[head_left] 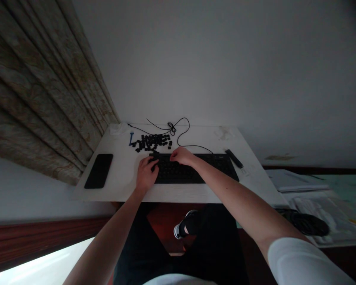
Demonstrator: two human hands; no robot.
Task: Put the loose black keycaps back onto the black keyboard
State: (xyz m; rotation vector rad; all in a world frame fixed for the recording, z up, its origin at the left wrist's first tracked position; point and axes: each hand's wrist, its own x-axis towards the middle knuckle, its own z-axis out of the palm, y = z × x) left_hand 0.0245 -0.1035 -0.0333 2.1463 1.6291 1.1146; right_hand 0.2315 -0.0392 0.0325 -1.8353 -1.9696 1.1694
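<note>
A black keyboard [192,172] lies on a white desk [118,186]. My left hand [146,174] rests at its left end, fingers spread over the keys. My right hand [180,156] is at the keyboard's top edge, fingertips bunched; anything between them is hidden. A heap of loose black keycaps [150,142] lies just beyond the keyboard, close to my left fingertips. Beside the heap lies a small blue tool [131,138]. A thin black cable [180,132] loops behind the keyboard.
A black phone [98,171] lies face up at the desk's left side, and a black stick-shaped object [233,158] lies at the keyboard's far right corner. A patterned curtain [38,91] hangs left. Papers [323,209] and a black shoe [307,223] lie low on the right.
</note>
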